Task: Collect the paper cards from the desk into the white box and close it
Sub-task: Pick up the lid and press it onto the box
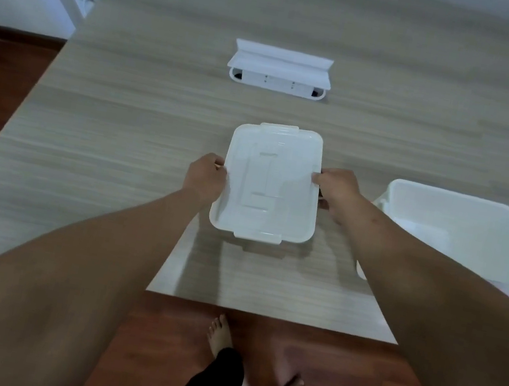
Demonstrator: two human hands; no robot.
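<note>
A white plastic lid [268,181] with clip tabs at its near and far ends hangs just above the desk's middle, casting a shadow below it. My left hand [206,177] grips its left edge and my right hand [335,186] grips its right edge. The open white box [463,236] stands on the desk to the right, partly behind my right forearm. Pale paper cards [423,231] lie on its floor, too faint to tell apart.
The wooden desk [119,141] has a white flip-up cable outlet [279,71] at its far middle. The desk's near edge runs just below the lid, with red-brown floor and my bare feet [221,336] beneath. A wall and socket are at the far left.
</note>
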